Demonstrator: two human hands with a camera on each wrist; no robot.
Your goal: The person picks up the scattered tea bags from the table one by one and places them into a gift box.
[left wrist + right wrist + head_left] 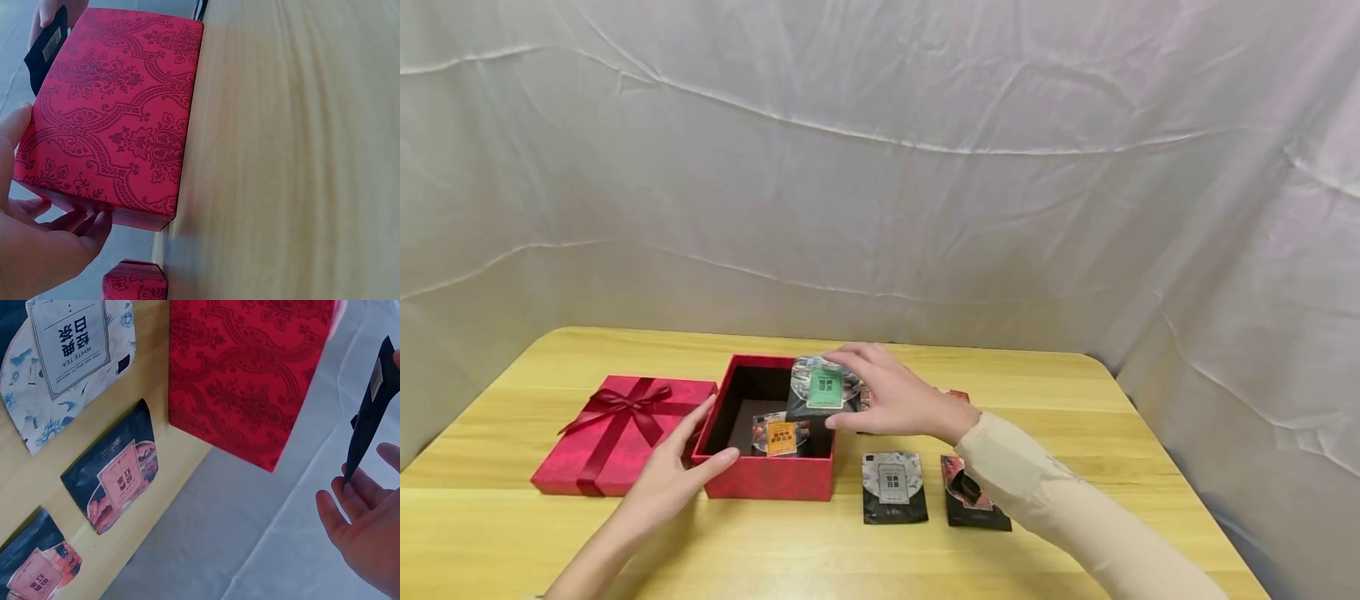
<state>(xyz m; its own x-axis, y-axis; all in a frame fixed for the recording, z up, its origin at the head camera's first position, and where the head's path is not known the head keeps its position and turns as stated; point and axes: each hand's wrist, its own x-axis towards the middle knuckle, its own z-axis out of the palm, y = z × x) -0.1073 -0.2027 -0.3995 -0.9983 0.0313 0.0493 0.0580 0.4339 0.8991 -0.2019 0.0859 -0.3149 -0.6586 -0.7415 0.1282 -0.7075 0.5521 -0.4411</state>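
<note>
A red patterned gift box (767,482) stands without its lid on the table. My left hand (666,471) grips its near left corner, with the thumb by the front rim and fingers along the left side. Over the box's right side, my right hand (891,392) pinches a black tea pouch (824,390) with a green label. In the right wrist view this pouch (370,406) appears edge-on between thumb and fingers. Inside the box lies a pouch with an orange label (781,437).
The red lid (565,462) with a ribbon bow lies left of the box. A white tea pouch (892,490) and a red-labelled pouch (977,500) lie at the right. Another red-labelled pouch (119,475) is partly hidden behind my right hand in the head view. Grey cloth hangs behind the table.
</note>
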